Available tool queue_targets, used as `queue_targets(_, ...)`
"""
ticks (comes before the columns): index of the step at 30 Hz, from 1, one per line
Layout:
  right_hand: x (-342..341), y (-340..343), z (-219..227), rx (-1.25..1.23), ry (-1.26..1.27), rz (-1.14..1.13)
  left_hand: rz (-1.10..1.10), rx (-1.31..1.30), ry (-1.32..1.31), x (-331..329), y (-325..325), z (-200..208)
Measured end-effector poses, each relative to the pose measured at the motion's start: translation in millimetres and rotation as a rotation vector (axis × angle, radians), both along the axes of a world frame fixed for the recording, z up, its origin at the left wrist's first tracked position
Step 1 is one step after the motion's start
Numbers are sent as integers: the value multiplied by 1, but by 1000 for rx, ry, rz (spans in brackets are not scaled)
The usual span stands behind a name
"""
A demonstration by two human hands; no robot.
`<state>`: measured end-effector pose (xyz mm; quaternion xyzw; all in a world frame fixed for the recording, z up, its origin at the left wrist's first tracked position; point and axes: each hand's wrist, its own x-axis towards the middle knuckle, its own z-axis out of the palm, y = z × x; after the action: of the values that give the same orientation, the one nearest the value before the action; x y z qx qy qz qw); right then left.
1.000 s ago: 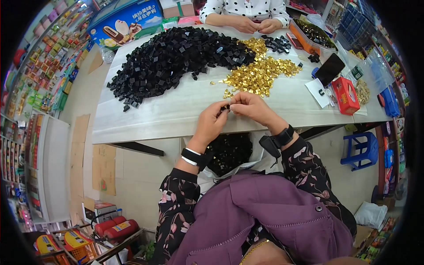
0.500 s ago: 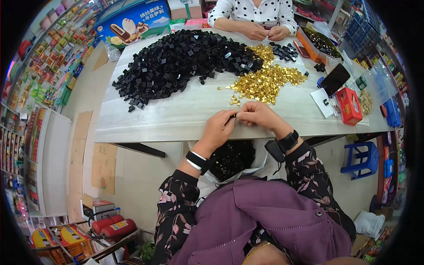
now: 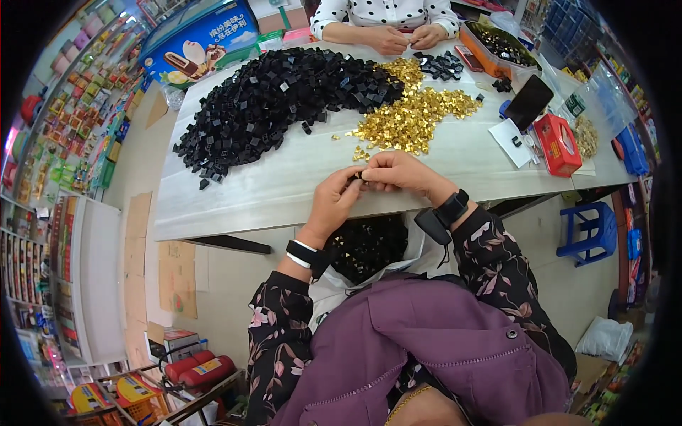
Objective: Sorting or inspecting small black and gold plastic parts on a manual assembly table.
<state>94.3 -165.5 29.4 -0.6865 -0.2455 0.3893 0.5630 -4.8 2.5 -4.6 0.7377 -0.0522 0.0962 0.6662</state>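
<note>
Over the near edge of the table (image 3: 234, 202), my two hands meet with fingertips pinched together. My left hand (image 3: 335, 195) is closed on a small black piece (image 3: 357, 176). The thumb and fingertips of my right hand (image 3: 398, 174) press at the same piece, and whatever else they grip is hidden. Beyond them lies a heap of small gold metal pieces (image 3: 405, 122). To its left spreads a large mound of small black square pieces (image 3: 270, 106). Below the table edge, a white sack (image 3: 426, 259) in front of me holds many black pieces with gold bits.
Across the table a person in a dotted shirt (image 3: 387, 39) works with both hands, beside an orange bin (image 3: 490, 62) of black pieces. At the right are a phone (image 3: 529, 101) and a red tin (image 3: 558, 145). A blue stool (image 3: 588, 233) stands on the floor.
The whole view has shifted and tilted slightly, so the table's contents sit further left. My hands stay together at the black piece, their fingertips still pinched.
</note>
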Motion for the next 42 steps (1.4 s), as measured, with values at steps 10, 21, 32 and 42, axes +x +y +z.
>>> queue_targets(10,13,0,-30,-11,-618,-387,54,-499,275,20,34,18)
queue_targets(21,5,7,-18,-181,-791,-359,539,893,306,98,78,32)
queue_targets(32,5,1,-24,61,-646,-329,273,621,371,71,89,34)
queue_targets(42,-7,0,-20,356,-45,-178,195,373,36,6,2,10)
